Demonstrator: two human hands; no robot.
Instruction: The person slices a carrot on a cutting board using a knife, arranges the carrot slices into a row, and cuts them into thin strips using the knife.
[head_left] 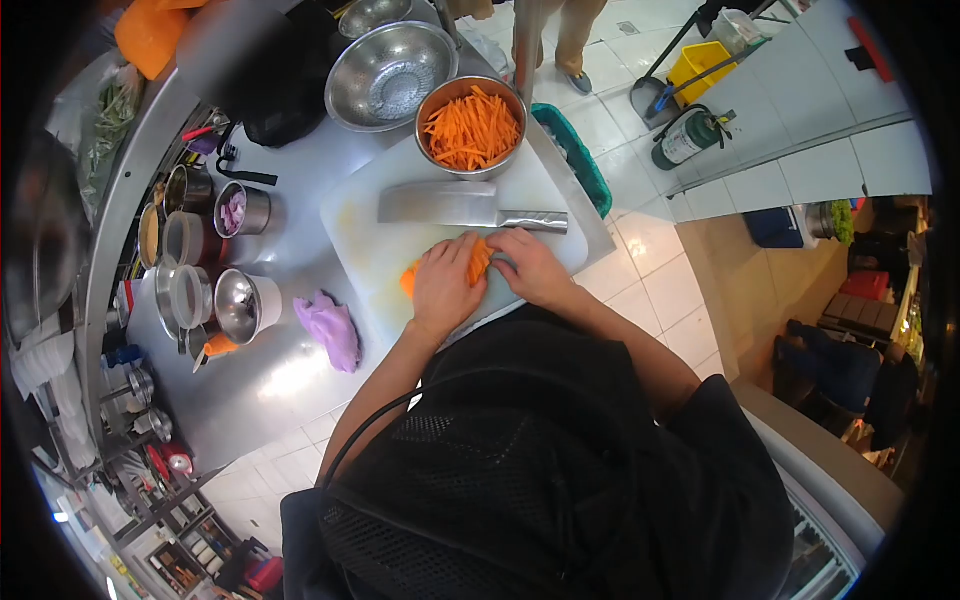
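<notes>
On the white cutting board [350, 215] lies a pile of orange carrot pieces [481, 262]. My left hand [446, 280] rests on top of the pile, its fingers wrapped over the pieces. Against the pile's right end my right hand [530, 265] presses with bent fingers. A wide cleaver [437, 204] lies flat on the board just beyond both hands, its handle toward the right. Behind the cleaver stands a steel bowl [472, 170] filled with orange strips [473, 130].
An empty steel bowl [391, 76] stands behind the board. Several metal containers, one with chopped onion [233, 213], are at the left. A purple cloth [328, 331] lies beside the board. A green bin [584, 165] is past the right edge. Another person's legs [578, 35] show at the top.
</notes>
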